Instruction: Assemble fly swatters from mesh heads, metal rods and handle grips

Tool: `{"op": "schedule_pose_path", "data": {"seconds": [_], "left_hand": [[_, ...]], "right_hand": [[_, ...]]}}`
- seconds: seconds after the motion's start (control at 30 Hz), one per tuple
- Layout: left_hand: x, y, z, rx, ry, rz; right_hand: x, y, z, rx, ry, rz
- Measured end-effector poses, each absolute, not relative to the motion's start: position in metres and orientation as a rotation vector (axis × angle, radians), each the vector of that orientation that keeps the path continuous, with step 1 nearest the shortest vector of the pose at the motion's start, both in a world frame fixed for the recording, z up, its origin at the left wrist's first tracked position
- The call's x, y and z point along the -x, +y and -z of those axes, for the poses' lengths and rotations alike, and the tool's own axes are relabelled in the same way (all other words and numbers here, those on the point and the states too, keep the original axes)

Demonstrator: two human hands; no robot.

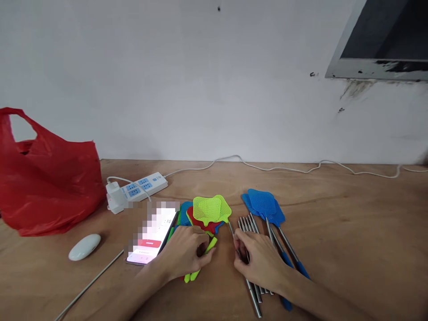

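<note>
My left hand (187,252) is closed around a yellow-green plastic handle (211,244), whose upper end shows beyond the fingers. Thumb and fingers of my right hand (261,258) grip a thin metal rod (251,298) that slants up to a yellow-green fly swatter head (221,208). Under that head lie more mesh heads, including a red one (201,224) and a blue one (186,211). Several loose metal rods (246,224) lie partly beneath my right hand. Behind and to its right, blue fly swatters (262,203) are stacked, their blue handles (302,269) toward me.
A lit phone (154,232) lies left of my left hand, partly pixelated. Farther left are a white mouse-shaped object (84,247) and a red plastic bag (53,183). Behind the phone sits a power strip (147,185), its white cord (277,168) running along the wall.
</note>
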State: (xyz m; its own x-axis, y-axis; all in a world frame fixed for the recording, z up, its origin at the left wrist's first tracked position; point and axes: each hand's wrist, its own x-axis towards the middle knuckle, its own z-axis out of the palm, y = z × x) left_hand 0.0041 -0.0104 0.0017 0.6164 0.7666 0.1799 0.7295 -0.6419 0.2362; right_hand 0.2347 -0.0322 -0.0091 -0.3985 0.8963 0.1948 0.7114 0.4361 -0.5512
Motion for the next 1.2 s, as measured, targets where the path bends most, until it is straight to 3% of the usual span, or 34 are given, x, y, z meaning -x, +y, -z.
{"op": "schedule_pose_path", "data": {"seconds": [0.37, 1.2], "left_hand": [[-0.010, -0.015, -0.005, -2.669, 1.138, -0.547], [-0.005, -0.014, -0.001, -2.684, 1.027, -0.623]], "right_hand": [[-0.249, -0.014, 0.006, 0.938, -0.972, -1.309], [-0.251, -0.013, 0.009, 0.898, -0.916, -1.161]]}}
